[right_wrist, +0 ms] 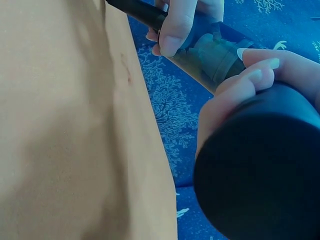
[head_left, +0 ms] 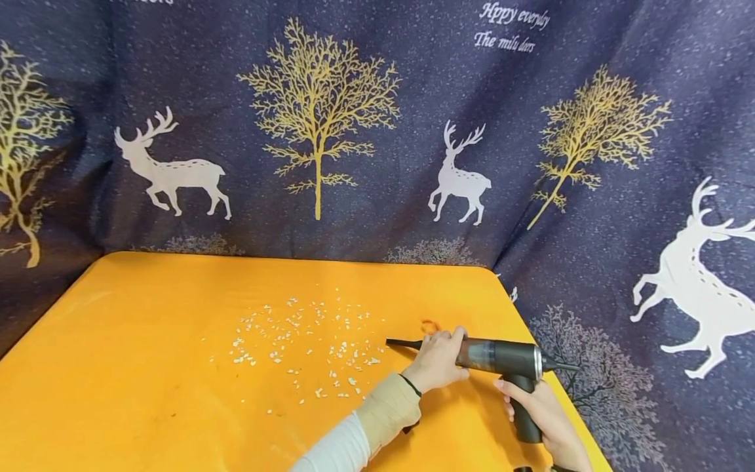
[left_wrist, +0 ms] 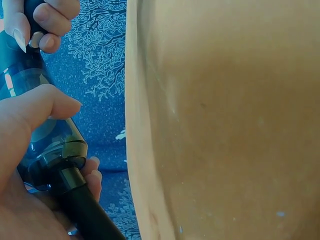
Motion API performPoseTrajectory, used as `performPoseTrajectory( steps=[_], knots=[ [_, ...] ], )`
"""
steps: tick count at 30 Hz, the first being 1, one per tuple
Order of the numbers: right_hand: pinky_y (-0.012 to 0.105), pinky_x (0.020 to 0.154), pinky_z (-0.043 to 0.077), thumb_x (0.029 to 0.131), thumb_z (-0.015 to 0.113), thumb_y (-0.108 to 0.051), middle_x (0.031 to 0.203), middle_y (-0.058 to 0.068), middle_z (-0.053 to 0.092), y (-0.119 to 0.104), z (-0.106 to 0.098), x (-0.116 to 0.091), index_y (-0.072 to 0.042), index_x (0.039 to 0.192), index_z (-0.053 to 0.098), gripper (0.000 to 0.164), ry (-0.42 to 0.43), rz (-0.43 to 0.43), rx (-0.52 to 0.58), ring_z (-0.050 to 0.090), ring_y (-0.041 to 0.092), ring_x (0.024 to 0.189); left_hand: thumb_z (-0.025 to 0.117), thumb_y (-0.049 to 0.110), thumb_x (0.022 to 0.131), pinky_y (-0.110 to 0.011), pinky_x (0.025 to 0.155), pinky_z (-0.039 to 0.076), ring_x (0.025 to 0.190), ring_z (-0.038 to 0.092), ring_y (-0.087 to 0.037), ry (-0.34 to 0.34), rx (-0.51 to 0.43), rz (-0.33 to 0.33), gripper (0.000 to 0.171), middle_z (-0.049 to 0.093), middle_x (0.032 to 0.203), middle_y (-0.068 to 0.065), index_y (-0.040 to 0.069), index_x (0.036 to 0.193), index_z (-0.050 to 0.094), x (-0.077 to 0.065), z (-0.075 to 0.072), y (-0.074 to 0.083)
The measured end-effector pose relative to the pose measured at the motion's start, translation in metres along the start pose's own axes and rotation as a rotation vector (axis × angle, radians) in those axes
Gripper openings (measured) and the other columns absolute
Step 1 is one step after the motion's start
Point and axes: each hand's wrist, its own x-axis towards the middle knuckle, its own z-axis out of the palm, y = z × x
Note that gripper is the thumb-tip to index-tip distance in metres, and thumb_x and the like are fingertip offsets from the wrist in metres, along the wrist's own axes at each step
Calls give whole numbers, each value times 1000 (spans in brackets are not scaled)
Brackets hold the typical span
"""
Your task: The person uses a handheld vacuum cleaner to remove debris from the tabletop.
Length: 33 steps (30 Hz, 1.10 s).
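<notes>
The orange-yellow tabletop [head_left: 147,347] spreads beneath the left hand's fingers [head_left: 459,337] and well out to their left, its far corners rounded. White, flake-like scraps [head_left: 344,348] lie loosely strewn across it, left of those fingers, some near them, others well apart. Just beyond the fingers, a small reddish mark [head_left: 430,326] shows on the surface.

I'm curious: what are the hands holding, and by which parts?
A handheld vacuum-like device: the left hand grips its clear front section near the nozzle; the right hand, its handle.

The handheld vacuum [head_left: 508,357] looks smooth plastic, the backdrop [head_left: 389,190] matt cloth.
</notes>
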Motion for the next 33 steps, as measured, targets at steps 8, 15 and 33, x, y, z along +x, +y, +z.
performPoseTrajectory(
  steps=[8, 15, 33],
  knots=[
    [35, 54, 48, 84, 64, -29, 61, 1, 53, 1, 2, 1, -8, 95, 53, 25, 38, -11, -3, 52, 16, 51, 72, 37, 75, -32, 88, 39, 100, 54, -12, -2, -9, 14, 58, 59, 103, 4, 26, 123, 41, 4, 0, -1],
    [34, 53, 48, 84, 63, -27, 61, 1, 52, 6, -3, -6, -10, 94, 52, 23, 70, 7, 5, 51, 15, 50, 72, 39, 74, -31, 86, 38, 94, 54, -11, -8, 13, 43, 58, 59, 99, 5, 25, 122, 41, 3, 4, 8],
    [35, 54, 48, 87, 61, -27, 62, 0, 53, 14, -18, -19, -10, 98, 58, 21, 61, 29, 7, 52, 14, 52, 63, 43, 83, -31, 93, 38, 109, 50, -16, -51, 89, 94, 64, 56, 113, 0, 24, 134, 29, -1, 17, 24]
  ],
)
